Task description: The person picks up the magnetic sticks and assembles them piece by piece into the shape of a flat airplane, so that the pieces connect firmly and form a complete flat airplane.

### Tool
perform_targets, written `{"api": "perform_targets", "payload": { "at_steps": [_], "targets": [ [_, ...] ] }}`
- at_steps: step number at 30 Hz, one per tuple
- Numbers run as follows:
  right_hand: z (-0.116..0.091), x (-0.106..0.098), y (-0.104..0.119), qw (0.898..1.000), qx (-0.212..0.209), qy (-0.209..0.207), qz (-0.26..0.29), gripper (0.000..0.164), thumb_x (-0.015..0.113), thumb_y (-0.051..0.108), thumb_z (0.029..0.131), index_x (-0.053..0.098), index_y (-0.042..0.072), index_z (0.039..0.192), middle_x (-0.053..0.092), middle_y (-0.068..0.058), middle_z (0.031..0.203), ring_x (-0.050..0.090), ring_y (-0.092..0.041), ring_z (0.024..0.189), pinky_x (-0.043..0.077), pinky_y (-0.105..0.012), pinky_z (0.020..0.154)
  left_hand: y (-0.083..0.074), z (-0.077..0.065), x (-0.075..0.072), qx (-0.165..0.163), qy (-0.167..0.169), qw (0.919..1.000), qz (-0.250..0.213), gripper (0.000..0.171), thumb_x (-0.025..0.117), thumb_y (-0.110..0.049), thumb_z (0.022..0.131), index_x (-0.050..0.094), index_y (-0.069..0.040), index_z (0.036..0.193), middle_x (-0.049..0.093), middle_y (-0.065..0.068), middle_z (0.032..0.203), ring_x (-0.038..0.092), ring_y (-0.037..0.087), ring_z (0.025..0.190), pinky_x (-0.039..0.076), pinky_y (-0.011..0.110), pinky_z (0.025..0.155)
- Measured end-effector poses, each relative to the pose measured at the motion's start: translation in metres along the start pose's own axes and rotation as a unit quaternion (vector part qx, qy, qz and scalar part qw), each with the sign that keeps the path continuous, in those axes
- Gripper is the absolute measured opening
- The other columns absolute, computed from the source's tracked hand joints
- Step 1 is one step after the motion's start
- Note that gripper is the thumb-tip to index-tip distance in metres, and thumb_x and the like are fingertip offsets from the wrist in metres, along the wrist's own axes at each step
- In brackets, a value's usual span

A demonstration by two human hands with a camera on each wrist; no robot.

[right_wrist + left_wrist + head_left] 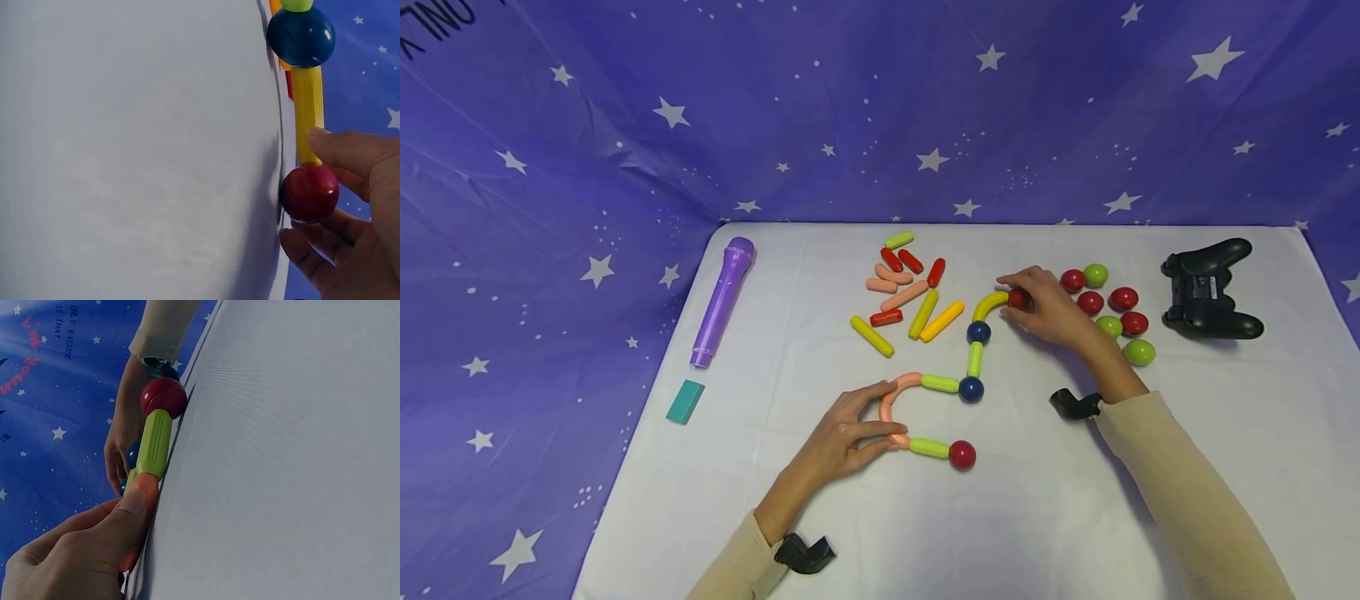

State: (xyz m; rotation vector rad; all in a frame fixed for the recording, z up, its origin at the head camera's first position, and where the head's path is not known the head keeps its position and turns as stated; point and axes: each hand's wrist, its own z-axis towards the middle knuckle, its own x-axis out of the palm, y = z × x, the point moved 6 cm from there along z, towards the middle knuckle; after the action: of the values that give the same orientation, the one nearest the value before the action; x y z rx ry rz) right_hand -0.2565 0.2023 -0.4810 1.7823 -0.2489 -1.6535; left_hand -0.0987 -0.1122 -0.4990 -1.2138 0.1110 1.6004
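A joined chain of toy rods and balls lies across the white table. My left hand [842,429] grips its peach curved rods [886,408]; in the left wrist view the thumb [128,515] presses on one. From them a green rod [929,448] leads to a red ball [962,455], and another green rod [940,383] to a dark blue ball [972,389]. A short green rod [974,360] links this to a second blue ball [978,332], then a yellow curved rod [989,304]. At that end my right hand [1048,308] holds a red ball [310,192], its thumb touching the yellow rod.
Loose coloured rods [906,294] lie behind the chain. Several red and green balls [1123,298] sit right of my right hand, beside a black game controller [1206,289]. On the left are a purple toy microphone [721,304] and a teal block [685,402].
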Motion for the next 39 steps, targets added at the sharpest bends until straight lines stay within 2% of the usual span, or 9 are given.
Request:
{"api": "perform_targets", "payload": {
  "at_steps": [5,9,12,15,22,33,39],
  "targets": [
    [-0.019,-0.006,0.009,0.998,-0.004,-0.058,0.005,0.046,0.074,0.012,0.086,0.060,0.008,0.129,0.049,-0.019,0.129,0.041,-0.037,0.122,0.037,-0.058,0.104,0.000,0.000,0.002,0.002,0.008,1.0000,-0.001,0.027,0.080,-0.033,0.080,0.077,-0.029,0.106,0.054,0.013,0.141,0.052,0.027,0.131,0.046,0.043,0.101],
    [-0.037,-0.003,0.022,0.996,-0.016,-0.082,0.018,0.045,0.076,0.012,0.085,0.061,0.007,0.127,0.049,-0.017,0.128,0.045,-0.035,0.117,0.041,-0.057,0.099,0.001,0.000,0.002,0.004,0.006,1.0000,0.000,0.026,0.079,-0.033,0.081,0.077,-0.029,0.107,0.054,0.012,0.141,0.051,0.025,0.131,0.046,0.042,0.101],
    [-0.047,0.005,0.032,0.996,-0.028,-0.074,0.040,0.045,0.077,0.012,0.084,0.062,0.006,0.127,0.050,-0.016,0.125,0.050,-0.031,0.107,0.046,-0.050,0.090,0.001,0.000,0.001,0.007,0.004,1.0000,-0.001,0.025,0.079,-0.033,0.082,0.077,-0.028,0.107,0.055,0.011,0.141,0.052,0.025,0.131,0.046,0.041,0.101],
    [-0.051,0.016,0.039,0.997,-0.020,-0.049,0.057,0.047,0.077,0.015,0.085,0.061,0.011,0.129,0.050,-0.013,0.121,0.053,-0.026,0.101,0.049,-0.043,0.082,0.001,0.000,0.002,0.006,0.005,1.0000,0.001,0.025,0.079,-0.032,0.082,0.077,-0.028,0.107,0.056,0.010,0.140,0.051,0.025,0.132,0.046,0.041,0.101],
    [-0.045,0.034,0.043,0.998,-0.013,0.012,0.067,0.051,0.075,0.019,0.087,0.057,0.014,0.134,0.054,-0.009,0.118,0.056,-0.023,0.101,0.049,-0.037,0.079,-0.001,0.001,0.002,0.008,0.012,0.9999,-0.005,0.026,0.079,-0.030,0.082,0.077,-0.026,0.108,0.061,0.009,0.136,0.051,0.029,0.133,0.046,0.044,0.102],
    [-0.030,0.034,0.044,0.998,-0.011,0.019,0.062,0.047,0.073,0.018,0.089,0.056,0.013,0.133,0.058,-0.007,0.118,0.055,-0.023,0.099,0.049,-0.036,0.081,0.003,0.006,0.001,0.012,0.003,0.9999,-0.002,0.027,0.081,-0.028,0.080,0.078,-0.025,0.106,0.058,0.012,0.138,0.050,0.032,0.133,0.046,0.044,0.098],
    [-0.030,0.032,0.046,0.999,-0.012,0.007,0.039,0.047,0.074,0.020,0.088,0.057,0.013,0.132,0.057,-0.007,0.117,0.055,-0.024,0.102,0.051,-0.042,0.087,0.004,0.005,0.001,-0.001,0.009,0.9999,-0.008,0.028,0.080,-0.029,0.080,0.077,-0.026,0.108,0.057,0.011,0.140,0.048,0.030,0.135,0.046,0.043,0.098]
  ]
}}
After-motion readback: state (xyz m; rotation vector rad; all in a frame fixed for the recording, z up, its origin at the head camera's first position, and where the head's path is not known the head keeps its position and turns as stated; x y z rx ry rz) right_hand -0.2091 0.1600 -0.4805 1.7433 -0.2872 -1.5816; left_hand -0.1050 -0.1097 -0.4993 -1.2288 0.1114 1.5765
